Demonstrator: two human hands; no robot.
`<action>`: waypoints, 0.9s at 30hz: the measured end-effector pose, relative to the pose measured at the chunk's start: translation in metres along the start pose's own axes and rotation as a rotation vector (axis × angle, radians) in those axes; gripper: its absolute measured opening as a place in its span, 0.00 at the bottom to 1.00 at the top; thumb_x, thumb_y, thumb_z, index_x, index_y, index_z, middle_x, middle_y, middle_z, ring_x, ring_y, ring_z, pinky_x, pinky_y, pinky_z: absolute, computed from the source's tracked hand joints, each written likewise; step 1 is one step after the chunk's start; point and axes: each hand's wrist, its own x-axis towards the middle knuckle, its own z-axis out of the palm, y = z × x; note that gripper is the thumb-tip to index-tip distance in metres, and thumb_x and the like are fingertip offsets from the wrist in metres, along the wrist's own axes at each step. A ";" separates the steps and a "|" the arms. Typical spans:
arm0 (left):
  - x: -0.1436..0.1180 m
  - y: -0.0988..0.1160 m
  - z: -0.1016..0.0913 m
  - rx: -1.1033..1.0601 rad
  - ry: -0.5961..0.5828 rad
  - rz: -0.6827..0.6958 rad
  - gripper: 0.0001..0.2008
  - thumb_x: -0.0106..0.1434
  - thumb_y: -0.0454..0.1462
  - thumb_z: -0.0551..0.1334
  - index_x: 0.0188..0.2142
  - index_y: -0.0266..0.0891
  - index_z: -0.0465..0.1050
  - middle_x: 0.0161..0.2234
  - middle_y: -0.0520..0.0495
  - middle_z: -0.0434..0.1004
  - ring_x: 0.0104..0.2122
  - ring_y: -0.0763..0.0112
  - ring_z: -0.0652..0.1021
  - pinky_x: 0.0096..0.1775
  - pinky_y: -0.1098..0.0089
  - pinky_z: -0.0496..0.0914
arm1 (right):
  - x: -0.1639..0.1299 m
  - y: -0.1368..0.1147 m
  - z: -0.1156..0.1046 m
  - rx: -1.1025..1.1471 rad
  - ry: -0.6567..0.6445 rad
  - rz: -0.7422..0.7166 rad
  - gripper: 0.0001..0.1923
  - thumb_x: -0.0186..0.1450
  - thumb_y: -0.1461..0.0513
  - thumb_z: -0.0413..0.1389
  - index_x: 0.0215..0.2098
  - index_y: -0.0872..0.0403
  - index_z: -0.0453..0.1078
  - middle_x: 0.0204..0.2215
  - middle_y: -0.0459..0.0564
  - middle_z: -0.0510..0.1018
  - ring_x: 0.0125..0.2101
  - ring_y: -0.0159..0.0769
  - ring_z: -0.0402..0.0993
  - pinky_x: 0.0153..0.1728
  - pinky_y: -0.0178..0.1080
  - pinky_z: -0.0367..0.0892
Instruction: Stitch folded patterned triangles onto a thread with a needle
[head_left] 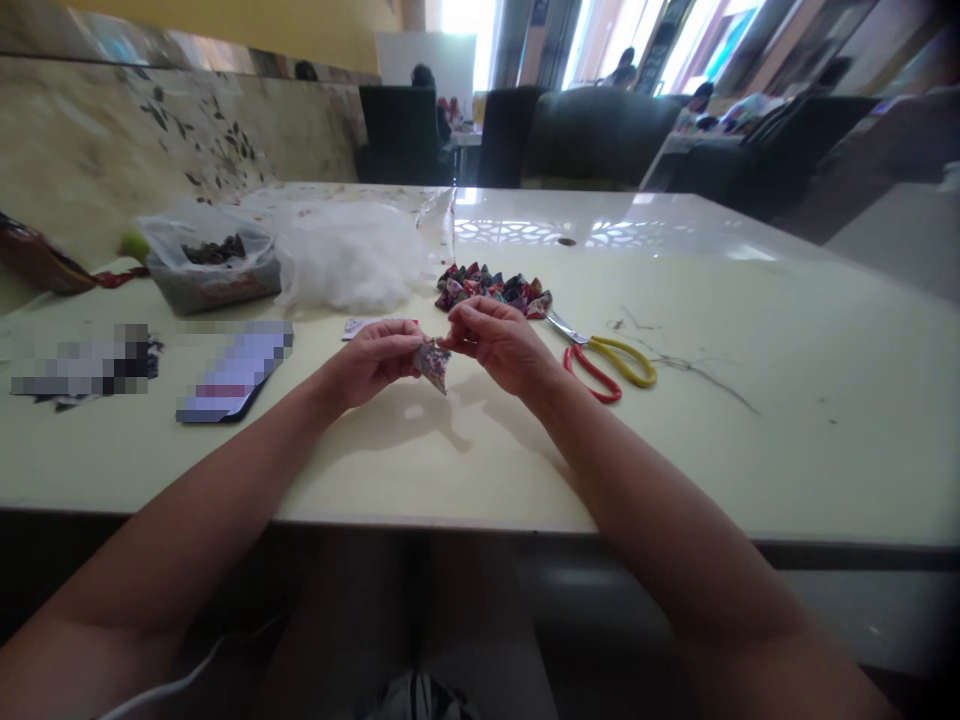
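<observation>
My left hand [367,362] is closed on a small patterned fabric pouch [433,368], pinching it near its top. The pouch's pointed lower corner hangs just above the table. My right hand [496,342] has its thumb and fingers pinched together at the pouch's upper edge; what lies between those fingertips is too small to make out. Right behind the hands is a pile of small pointed fabric pieces [491,288] in mixed colours. Scissors [596,358] with one red and one yellow handle lie beside my right hand, blades toward the pile.
A smartphone [238,368] and dark-edged scraps [154,358] lie at left. Behind them stand a plastic bag [217,285] with dark bits and a clear bag of white stuffing [352,258]. A small flat packet [360,327] sits behind my left hand. Loose threads [709,378] trail right of the scissors.
</observation>
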 end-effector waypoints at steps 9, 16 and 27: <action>0.001 0.006 0.000 -0.172 0.175 -0.005 0.04 0.57 0.33 0.71 0.28 0.38 0.78 0.30 0.48 0.82 0.29 0.73 0.79 0.36 0.72 0.77 | 0.000 0.003 0.002 -0.178 0.096 0.045 0.15 0.55 0.54 0.72 0.30 0.53 0.74 0.29 0.42 0.76 0.31 0.28 0.73 0.42 0.37 0.71; 0.002 0.010 -0.002 -0.174 0.249 0.015 0.04 0.59 0.32 0.67 0.28 0.39 0.74 0.29 0.49 0.80 0.27 0.73 0.78 0.34 0.73 0.76 | -0.002 0.004 0.004 -0.256 0.072 0.052 0.07 0.57 0.59 0.69 0.30 0.54 0.77 0.27 0.43 0.77 0.30 0.28 0.71 0.37 0.35 0.68; 0.002 0.006 0.006 -0.227 0.243 -0.009 0.03 0.59 0.31 0.66 0.29 0.38 0.76 0.30 0.48 0.82 0.30 0.72 0.80 0.37 0.72 0.78 | -0.001 0.016 0.014 -0.240 -0.115 0.110 0.05 0.55 0.62 0.68 0.29 0.54 0.79 0.24 0.42 0.76 0.28 0.28 0.69 0.34 0.34 0.68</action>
